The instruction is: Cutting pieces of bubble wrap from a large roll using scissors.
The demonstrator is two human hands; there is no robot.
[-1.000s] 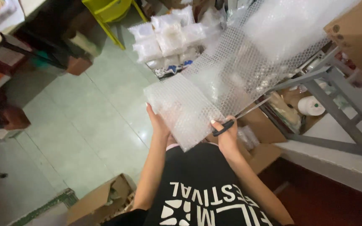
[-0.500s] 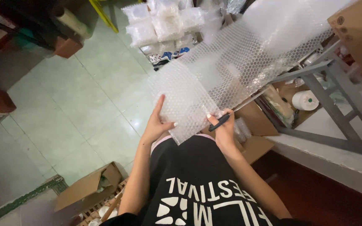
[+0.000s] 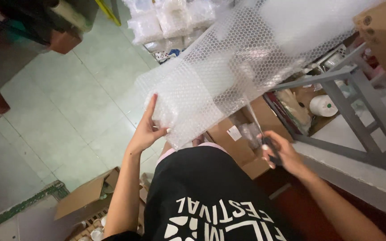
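A long sheet of clear bubble wrap (image 3: 228, 67) hangs from the upper right down to my waist. My left hand (image 3: 147, 129) grips its lower left edge, fingers spread on the wrap. My right hand (image 3: 279, 154) is off the sheet, to the right and lower. It is closed on a dark-handled cutting tool (image 3: 264, 138) whose thin blade points up at the wrap's lower edge. My black printed shirt (image 3: 211, 201) fills the bottom middle.
A grey metal frame (image 3: 349, 98) stands at right, with a white tape roll (image 3: 323, 106) behind it. Open cardboard boxes (image 3: 237, 134) sit below the wrap, another box (image 3: 86, 196) at lower left. Bagged white packages (image 3: 166, 22) lie on the green tiled floor (image 3: 68, 111).
My right hand with the cutting tool has moved right and down, away from the sheet's lower edge. My left hand stays on the wrap, which is now drawn closer.
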